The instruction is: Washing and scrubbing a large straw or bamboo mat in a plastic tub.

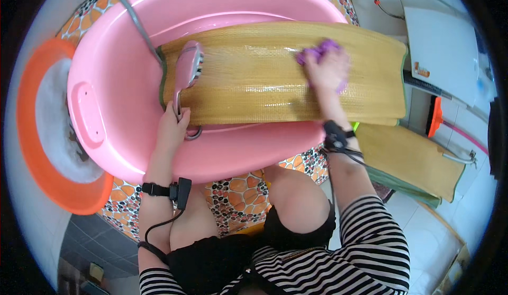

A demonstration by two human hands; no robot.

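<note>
My left hand [173,121] grips the handle of a pink shower head [188,67], whose nozzle face points right and sends a fine spray over a woven straw mat [238,72]. The mat is tan with green edging. It lies folded across a pink plastic bathtub [107,76], its right end reaching past the tub's rim, and its surface shines wet. My right hand [329,68], slightly blurred, presses a purple cloth [307,55] onto the mat's right half. Part of the cloth is hidden beneath my palm.
Left of the tub stands an orange basin [29,108] holding foamy water. A grey shower hose [131,11] runs into the tub from the upper left. At right are another straw mat [412,156], an orange-headed squeegee [435,116] and a white box-like object [442,53]. Pebble-patterned flooring [238,195] lies below.
</note>
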